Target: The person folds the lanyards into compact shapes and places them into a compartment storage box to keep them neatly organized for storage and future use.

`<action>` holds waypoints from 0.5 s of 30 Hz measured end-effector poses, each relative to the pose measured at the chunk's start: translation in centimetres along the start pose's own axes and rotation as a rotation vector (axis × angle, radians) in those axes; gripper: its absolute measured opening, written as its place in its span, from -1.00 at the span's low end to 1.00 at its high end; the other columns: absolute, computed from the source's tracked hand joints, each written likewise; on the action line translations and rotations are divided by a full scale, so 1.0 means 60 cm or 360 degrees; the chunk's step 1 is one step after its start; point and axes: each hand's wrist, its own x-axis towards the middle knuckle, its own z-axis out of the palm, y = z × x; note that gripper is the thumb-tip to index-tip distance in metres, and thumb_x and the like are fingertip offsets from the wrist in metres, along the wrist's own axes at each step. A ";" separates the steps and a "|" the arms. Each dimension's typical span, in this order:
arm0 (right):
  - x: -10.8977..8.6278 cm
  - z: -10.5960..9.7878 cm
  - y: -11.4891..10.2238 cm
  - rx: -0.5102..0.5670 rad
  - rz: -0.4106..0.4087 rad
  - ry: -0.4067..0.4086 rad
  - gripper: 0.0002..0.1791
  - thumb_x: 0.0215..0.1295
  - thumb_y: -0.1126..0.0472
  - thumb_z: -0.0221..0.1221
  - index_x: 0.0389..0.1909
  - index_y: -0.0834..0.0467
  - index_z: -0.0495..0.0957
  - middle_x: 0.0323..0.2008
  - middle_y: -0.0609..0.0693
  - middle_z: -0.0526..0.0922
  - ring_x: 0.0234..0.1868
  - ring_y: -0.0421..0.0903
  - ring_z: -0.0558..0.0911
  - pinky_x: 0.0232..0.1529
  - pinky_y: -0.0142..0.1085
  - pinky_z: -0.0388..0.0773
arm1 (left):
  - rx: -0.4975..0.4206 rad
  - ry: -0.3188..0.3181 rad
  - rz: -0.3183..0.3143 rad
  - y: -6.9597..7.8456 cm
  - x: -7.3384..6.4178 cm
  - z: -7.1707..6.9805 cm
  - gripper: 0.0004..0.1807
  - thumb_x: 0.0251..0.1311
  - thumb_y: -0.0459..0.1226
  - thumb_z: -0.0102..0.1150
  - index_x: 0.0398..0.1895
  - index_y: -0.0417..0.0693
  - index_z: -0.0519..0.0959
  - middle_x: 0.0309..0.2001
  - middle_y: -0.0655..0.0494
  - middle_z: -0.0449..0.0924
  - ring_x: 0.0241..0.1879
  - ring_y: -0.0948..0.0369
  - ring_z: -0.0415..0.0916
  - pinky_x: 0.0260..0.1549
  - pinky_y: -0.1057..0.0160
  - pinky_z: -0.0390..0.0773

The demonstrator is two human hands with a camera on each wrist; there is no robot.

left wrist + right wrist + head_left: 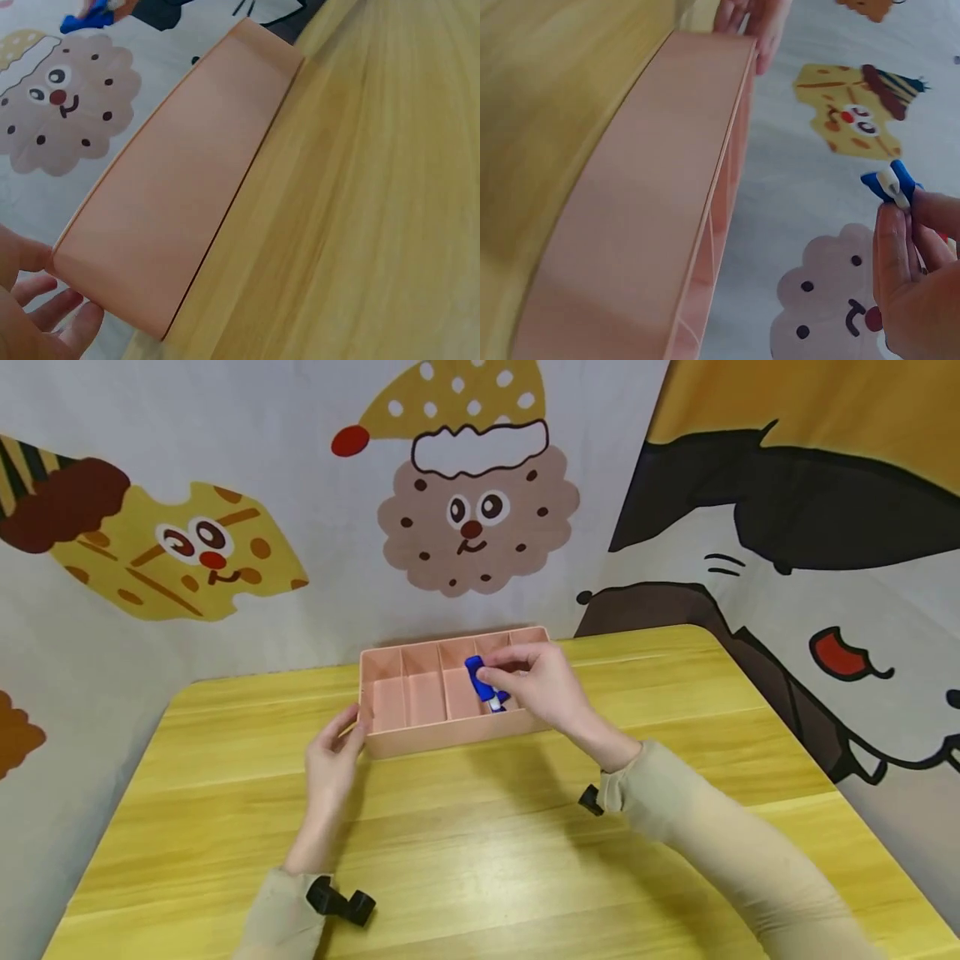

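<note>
A long pink compartment box (420, 737) stands at the back of the table, its upright dividers facing up. My left hand (332, 764) is at the box's left end; in the left wrist view the fingertips (81, 326) touch that end wall. Above the right-hand compartments, my right hand (546, 685) pinches a small blue-and-white object (480, 678) between thumb and fingers. Its blue bar and white middle show in the right wrist view, where the object (889, 184) is held clear of the box wall. Its exact kind cannot be told.
The yellow wood-grain table (465, 835) spreads in front of the box. Behind the box hangs a pale cloth (315, 468) printed with cartoon figures, close to the table's back edge. Black camera mounts (341, 902) sit on both wrists.
</note>
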 end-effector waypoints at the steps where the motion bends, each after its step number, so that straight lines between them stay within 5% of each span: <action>1: 0.009 0.000 -0.001 -0.0022 0.0010 -0.0037 -0.80 0.32 0.29 0.42 -0.11 0.30 0.80 -0.14 0.26 0.84 -0.33 -0.18 0.78 -0.31 -0.36 0.77 | -0.0016 0.0001 -0.0024 -0.001 0.000 -0.002 -0.55 0.50 -0.38 0.14 0.39 -0.34 0.50 0.41 -0.37 0.49 -0.15 0.67 0.60 -0.13 0.69 0.59; 11: 0.075 -0.008 -0.009 -0.0259 0.0116 -0.0253 -0.80 0.38 0.21 0.38 -0.08 0.22 0.80 -0.12 0.17 0.85 -0.10 0.09 0.80 -0.16 -0.37 0.68 | -0.0097 -0.0083 -0.0121 0.002 0.002 -0.009 -0.53 0.57 -0.33 0.05 0.45 -0.31 0.45 0.48 -0.34 0.41 -0.12 0.67 0.60 -0.10 0.64 0.63; 15: 0.093 -0.007 -0.010 -0.0365 0.0124 -0.0298 -0.82 0.38 0.20 0.38 -0.10 0.20 0.80 -0.15 0.15 0.86 -0.12 0.05 0.81 -0.15 -0.33 0.70 | -0.0098 -0.0096 -0.0129 0.003 0.003 -0.010 -0.53 0.57 -0.34 0.03 0.46 -0.30 0.44 0.49 -0.34 0.40 -0.13 0.69 0.57 -0.10 0.64 0.62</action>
